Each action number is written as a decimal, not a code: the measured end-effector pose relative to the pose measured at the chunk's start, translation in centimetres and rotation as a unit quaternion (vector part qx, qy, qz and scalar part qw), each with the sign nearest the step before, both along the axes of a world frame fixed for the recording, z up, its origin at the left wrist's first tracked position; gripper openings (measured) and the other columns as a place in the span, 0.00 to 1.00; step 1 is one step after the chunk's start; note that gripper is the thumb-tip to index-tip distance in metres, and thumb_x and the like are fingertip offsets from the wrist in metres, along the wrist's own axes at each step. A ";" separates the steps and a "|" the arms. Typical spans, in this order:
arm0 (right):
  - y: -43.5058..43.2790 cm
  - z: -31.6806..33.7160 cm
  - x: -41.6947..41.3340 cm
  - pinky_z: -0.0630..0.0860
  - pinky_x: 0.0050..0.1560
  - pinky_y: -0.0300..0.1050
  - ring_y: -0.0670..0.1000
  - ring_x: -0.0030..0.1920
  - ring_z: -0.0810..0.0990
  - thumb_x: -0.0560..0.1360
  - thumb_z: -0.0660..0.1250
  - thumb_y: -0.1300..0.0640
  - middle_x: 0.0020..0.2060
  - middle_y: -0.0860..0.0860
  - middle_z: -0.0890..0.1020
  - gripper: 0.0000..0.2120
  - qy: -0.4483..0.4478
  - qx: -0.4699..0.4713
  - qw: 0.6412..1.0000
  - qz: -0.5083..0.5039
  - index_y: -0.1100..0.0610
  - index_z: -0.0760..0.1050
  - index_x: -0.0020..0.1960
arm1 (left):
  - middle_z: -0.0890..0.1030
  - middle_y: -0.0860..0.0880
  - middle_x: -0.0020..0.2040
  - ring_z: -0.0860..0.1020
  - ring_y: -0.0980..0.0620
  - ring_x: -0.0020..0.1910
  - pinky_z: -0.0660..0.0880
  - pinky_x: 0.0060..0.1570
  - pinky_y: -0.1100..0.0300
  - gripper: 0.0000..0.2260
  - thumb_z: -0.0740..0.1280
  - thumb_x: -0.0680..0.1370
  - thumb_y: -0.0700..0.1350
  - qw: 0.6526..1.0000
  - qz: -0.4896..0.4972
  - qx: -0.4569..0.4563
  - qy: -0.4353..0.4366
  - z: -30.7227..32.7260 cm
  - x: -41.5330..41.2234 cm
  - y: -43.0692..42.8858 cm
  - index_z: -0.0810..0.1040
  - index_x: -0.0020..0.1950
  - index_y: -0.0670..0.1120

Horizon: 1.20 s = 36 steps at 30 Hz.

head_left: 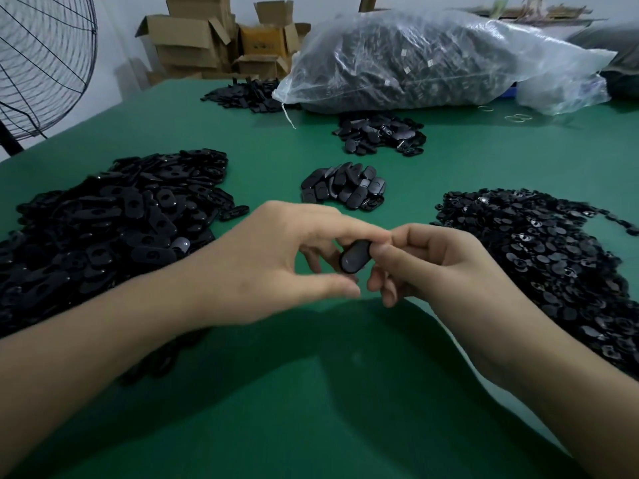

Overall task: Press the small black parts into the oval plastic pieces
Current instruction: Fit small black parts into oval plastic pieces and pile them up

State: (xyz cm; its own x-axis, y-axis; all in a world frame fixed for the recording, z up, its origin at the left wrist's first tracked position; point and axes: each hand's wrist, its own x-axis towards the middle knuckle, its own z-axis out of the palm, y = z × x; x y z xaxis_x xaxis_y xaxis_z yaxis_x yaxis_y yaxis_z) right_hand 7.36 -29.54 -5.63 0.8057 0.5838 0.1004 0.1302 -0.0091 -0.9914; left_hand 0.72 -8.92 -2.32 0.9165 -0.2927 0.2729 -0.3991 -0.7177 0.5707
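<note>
Green tabletop [311, 392], head view, the only view.

- Left hand [269, 257] and right hand [446, 267] meet at frame centre, raised off the cloth, both closed on one oval piece [353, 260].
- Left: forefinger lies over the piece's upper end and the thumb is curled just below its lower end. Right: thumb is pressed on the piece's right edge, with the other fingers curled under.
- Long axis of the piece runs lower left to upper right in the frame, smooth face toward the camera.
- No small black part is visible on it. Whether one is seated behind cannot be told; the back face is hidden.
- Stock of oval pieces [103, 223] is at mid left, nearer the left hand. The pile of small black parts [539, 264] is at mid right, nearer the right hand.
- Small heap of ovals [345, 190] sits just above the hands, with another heap [380, 133] further up. These are probably finished work.
- Upper frame: clear plastic bag [432, 57] of dark parts, fan [41, 63] at upper left, cardboard boxes [193, 39].

Judgement: pressing step in hand. The squeeze should run across the flat faces, not along the long axis.
</note>
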 end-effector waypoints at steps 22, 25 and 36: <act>-2.3 0.7 2.7 0.66 0.56 0.57 0.55 0.59 0.68 0.78 0.66 0.44 0.50 0.48 0.75 0.10 -0.361 -0.495 0.769 -0.181 0.46 0.80 0.55 | 0.81 0.50 0.47 0.78 0.49 0.48 0.72 0.47 0.55 0.17 0.67 0.82 0.56 0.957 0.285 0.035 0.036 -3.1 14.8 4.6 0.80 0.68 0.53; -2.3 0.9 2.6 0.65 0.55 0.55 0.55 0.59 0.69 0.78 0.67 0.46 0.50 0.47 0.75 0.07 -0.376 -0.507 0.754 -0.183 0.45 0.81 0.53 | 0.80 0.50 0.54 0.77 0.50 0.51 0.69 0.52 0.58 0.21 0.65 0.82 0.60 0.957 0.280 0.045 0.055 -2.0 14.2 5.3 0.74 0.74 0.56; -2.3 0.9 2.7 0.67 0.54 0.54 0.53 0.56 0.69 0.77 0.70 0.50 0.47 0.45 0.76 0.02 -0.399 -0.475 0.767 -0.165 0.44 0.80 0.48 | 0.86 0.52 0.55 0.81 0.50 0.51 0.77 0.56 0.55 0.09 0.72 0.79 0.50 0.886 0.309 0.308 0.154 1.6 7.7 10.9 0.86 0.58 0.53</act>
